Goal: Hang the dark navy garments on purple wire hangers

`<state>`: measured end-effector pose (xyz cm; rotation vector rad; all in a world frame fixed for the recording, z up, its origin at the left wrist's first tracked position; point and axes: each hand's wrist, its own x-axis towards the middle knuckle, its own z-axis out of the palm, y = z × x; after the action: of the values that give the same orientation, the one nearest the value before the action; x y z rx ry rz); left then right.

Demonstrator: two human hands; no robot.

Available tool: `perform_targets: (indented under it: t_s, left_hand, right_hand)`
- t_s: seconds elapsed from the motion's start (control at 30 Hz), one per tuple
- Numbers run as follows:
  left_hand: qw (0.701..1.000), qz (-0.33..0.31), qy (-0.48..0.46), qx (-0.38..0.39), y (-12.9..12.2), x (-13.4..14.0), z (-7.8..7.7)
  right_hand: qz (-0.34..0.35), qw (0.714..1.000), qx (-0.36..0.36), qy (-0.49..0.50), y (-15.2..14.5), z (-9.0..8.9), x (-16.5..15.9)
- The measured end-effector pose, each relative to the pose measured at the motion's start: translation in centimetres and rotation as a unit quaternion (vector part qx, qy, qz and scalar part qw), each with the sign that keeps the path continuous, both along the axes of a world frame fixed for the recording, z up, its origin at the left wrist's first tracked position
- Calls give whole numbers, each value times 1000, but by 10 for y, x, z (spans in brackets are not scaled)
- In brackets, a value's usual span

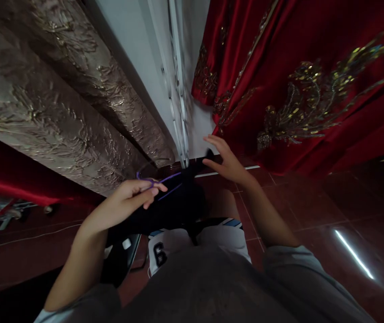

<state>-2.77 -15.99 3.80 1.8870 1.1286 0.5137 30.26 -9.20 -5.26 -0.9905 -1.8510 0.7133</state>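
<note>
My left hand (138, 195) is closed, thumb against fingers, with a purple yarn (169, 192) wound over it. Two strands of the yarn stretch from these fingers to the right, across a black cloth-like thing (178, 202) on my lap. To the right, my right hand (223, 159) is raised with its fingers apart and nothing in them. A dark, blurred tip (209, 154) shows close by its thumb; whether they touch I cannot tell. Poor light hides the black thing's details.
A beige textured curtain (77, 112) hangs on the left, a red curtain with gold sequins (296, 89) on the right. White metal rails (176, 80) stand between them against the wall. Reddish tiles (299, 202) cover the floor. A dark seat edge (133, 251) shows at lower left.
</note>
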Motion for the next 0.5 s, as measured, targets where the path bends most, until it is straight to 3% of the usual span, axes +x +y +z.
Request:
perform_targets:
  t_s: [0.1,0.17,0.27,0.37,0.43,0.47,0.5]
  left_hand:
    - [995,80,-12,64,16,-16,-7]
    - [986,139,-28,91,30,-20,-13]
    - [950,231,-68,200,47,-16,-24]
    - [848,334,-99,400,51,-5,-34]
    - [791,360,-86,487,49,2,-42]
    - [791,344,-60,502,47,6,-46]
    - [813,309,-23,494,46,11,-50]
  right_hand:
    - [99,982,-161,19,3,-11,7]
    - [115,970,-208,56,2,-10,3]
    - [29,969,-187,161,13,5,-10]
    - [-69,948,-155,267,42,31,-19]
    - [-112,945,-120,282,65,49,-18]
    - [-132,946,-99,279,73,58,-17]
    - [-152,945,-77,279,80,65,-14]
